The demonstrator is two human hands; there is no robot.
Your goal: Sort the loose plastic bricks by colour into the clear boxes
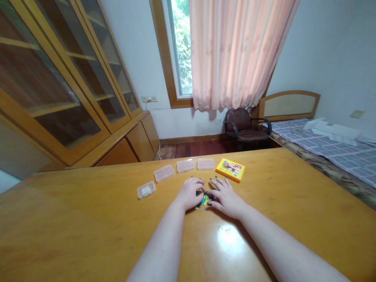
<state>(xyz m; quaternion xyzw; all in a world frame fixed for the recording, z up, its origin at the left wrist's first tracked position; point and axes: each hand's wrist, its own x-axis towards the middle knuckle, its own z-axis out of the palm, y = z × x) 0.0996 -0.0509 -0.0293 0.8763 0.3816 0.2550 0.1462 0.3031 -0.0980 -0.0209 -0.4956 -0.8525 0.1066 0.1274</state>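
Observation:
A small heap of colourful little pieces [205, 200], in blue, green, yellow and dark tones, lies on the wooden table [96, 219] between my hands. They are too small for me to make out their kind. My left hand [190, 194] curves around the heap's left side, its fingers bent and its thumb apart from them. On the other side, my right hand [227, 199] rests low over the pieces with its fingers spread. Both hands touch or nearly touch the heap, and neither visibly grips a piece. Parts of the heap are hidden under the fingers.
Several shallow clear plastic boxes curve along the table beyond my hands; the leftmost box [138, 192] contains something white [146, 190]. A yellow box [230, 170] lies behind my right hand. Past the table's far edge are an office chair [242, 125] and a bed [337, 149].

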